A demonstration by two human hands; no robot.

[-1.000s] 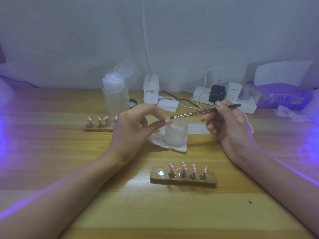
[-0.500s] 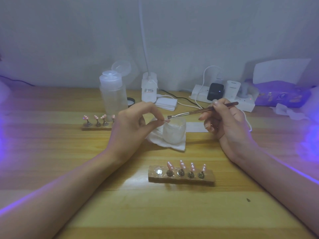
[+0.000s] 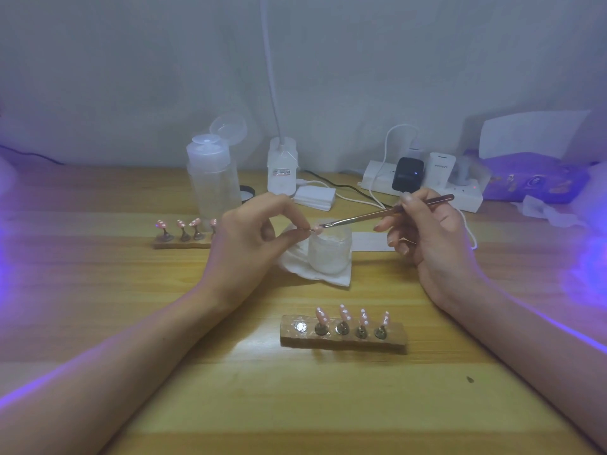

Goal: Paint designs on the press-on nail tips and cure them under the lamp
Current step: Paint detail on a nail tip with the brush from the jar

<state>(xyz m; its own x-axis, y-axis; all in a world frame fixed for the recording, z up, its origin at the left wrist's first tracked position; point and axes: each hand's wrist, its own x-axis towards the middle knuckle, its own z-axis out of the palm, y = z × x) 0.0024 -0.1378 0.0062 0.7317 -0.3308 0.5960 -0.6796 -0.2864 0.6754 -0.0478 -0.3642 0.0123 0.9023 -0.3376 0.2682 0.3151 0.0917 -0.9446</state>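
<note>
- Two bare hands meet above the middle of the wooden table [image 3: 230, 389], forearms coming in from the lower corners.
- The left hand [image 3: 249, 244] pinches a small pink nail tip [image 3: 316, 228] between thumb and forefinger, its other fingers curled into the palm.
- The right hand [image 3: 430, 231] holds a thin brush [image 3: 377, 214] like a pen, thumb and forefinger closed round the handle; the bristle end touches the held nail tip.
- That nail tip sits just over the rim of a frosted jar [image 3: 329, 249], which stands on a crumpled white tissue [image 3: 325, 277].
- Nearer the person lies a wooden holder [image 3: 343, 336] with four pink, white-dotted nail tips [image 3: 344, 315] upright on metal stands; its leftmost place shows only a bare round disc [image 3: 300, 326].
- A second wooden holder [image 3: 182, 243] lies further back on the left with more dotted tips, its right end hidden behind the left hand.
- Along the wall stand a clear pump bottle [image 3: 213, 182] with its lid flipped up, a white lamp base [image 3: 282, 165] with a thin neck rising from it, a stack of white pads [image 3: 314, 197], a power strip [image 3: 466, 197] with a black charger [image 3: 407, 175] plugged in, and a purple pack [image 3: 532, 178].
- Violet light falls on both side edges of the table and along the forearms.
</note>
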